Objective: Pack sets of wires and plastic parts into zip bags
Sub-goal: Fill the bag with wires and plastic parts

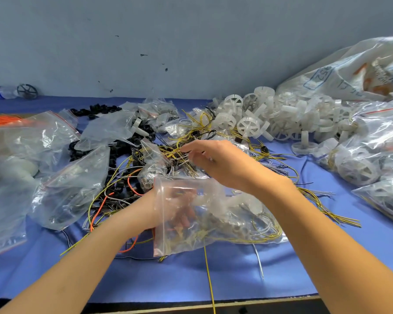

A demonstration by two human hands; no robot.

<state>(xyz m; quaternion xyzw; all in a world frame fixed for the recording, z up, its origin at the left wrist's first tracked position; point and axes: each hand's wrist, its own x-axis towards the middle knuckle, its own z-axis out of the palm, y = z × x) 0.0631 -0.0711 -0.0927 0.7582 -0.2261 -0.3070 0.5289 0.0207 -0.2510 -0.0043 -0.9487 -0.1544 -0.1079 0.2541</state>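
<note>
Clear plastic, one zip bag with wires and white parts inside sits mid-worktop, its mouth gripped by the left hand. The right hand curls its fingers over the yellow wires beyond; blur hides any pinch.

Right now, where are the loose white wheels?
Head view: the white wheels are piled back right, between the tangled wires and the printed sack.

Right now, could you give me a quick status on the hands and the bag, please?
Left hand holds zip bag, partly filled. Right hand over wire tangle, fingers blurred. Loose bags crowd the left.
</note>
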